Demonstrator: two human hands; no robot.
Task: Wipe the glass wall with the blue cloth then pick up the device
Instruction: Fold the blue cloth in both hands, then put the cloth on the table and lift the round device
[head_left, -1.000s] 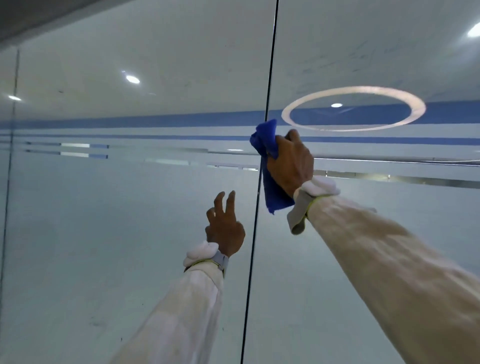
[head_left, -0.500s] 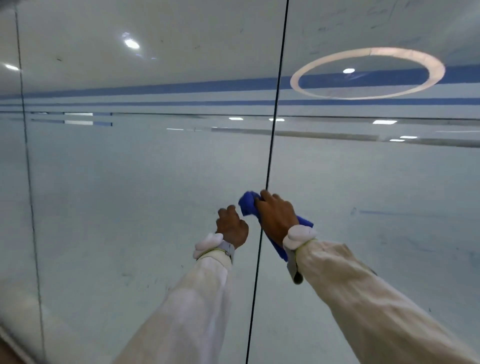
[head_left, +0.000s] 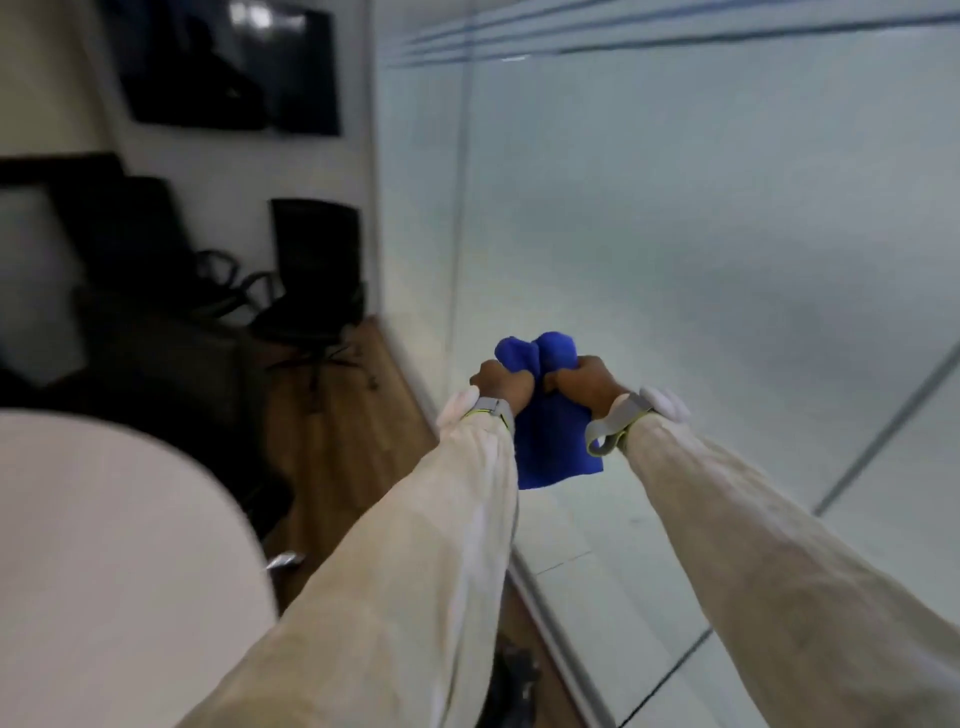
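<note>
Before glass wall (head_left: 675, 208): cloth (head_left: 550, 447) in 2 hands (head_left: 550, 384)

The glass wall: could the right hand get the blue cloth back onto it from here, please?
Probably yes. The right hand and left hand both grip the bunched blue cloth just in front of the glass wall, and nothing stands between them.
</note>
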